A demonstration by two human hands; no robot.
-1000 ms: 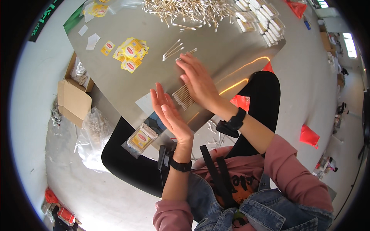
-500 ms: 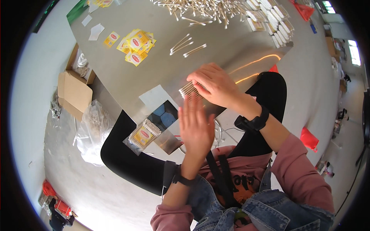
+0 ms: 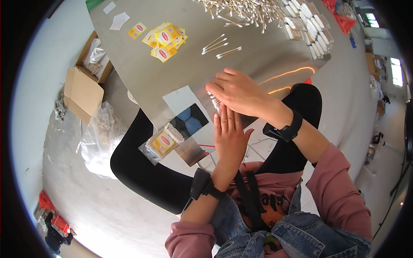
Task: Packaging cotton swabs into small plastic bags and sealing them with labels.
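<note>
**Row of white-tipped cotton swabs (image 3: 215, 102) on a smooth grey metal table (image 3: 142, 69)**

One open brown cardboard box (image 3: 84, 92) stood well left of the flat clear packet of white-tipped swabs with a yellow label (image 3: 162, 142), itself at the table's near edge. One crumpled translucent plastic bag (image 3: 101, 150) lay left of the packet, its contents unclear. Two small white paper pieces (image 3: 119, 20) lay far beyond the packet, to its left. One single yellow printed card (image 3: 137, 30) lay beyond the packet, slightly left; one loose heap of yellow printed cards (image 3: 165, 41) lay more directly beyond. One rectangular white sheet (image 3: 183, 99) lay near the packet, beyond and right. One dark rectangle with rounded blue shapes (image 3: 191, 119) lay just right of the packet.

The row lay right of the packet and beyond it, partly hidden by the hands. A few loose white-tipped swabs (image 3: 229, 52) lay farther beyond, also right.

Bare left hand (image 3: 230, 131): right of the packet, fingers straight and close together, thumb spread, fingertips at the row. Bare right hand (image 3: 236, 91): beyond it, cupped over the row; fingertips hidden, so whether they were clamped could not be told.

One large tangled heap of swabs (image 3: 247, 8) lay far beyond the packet, right; one stack of white oblong packs (image 3: 309, 26), farthest right.
</note>
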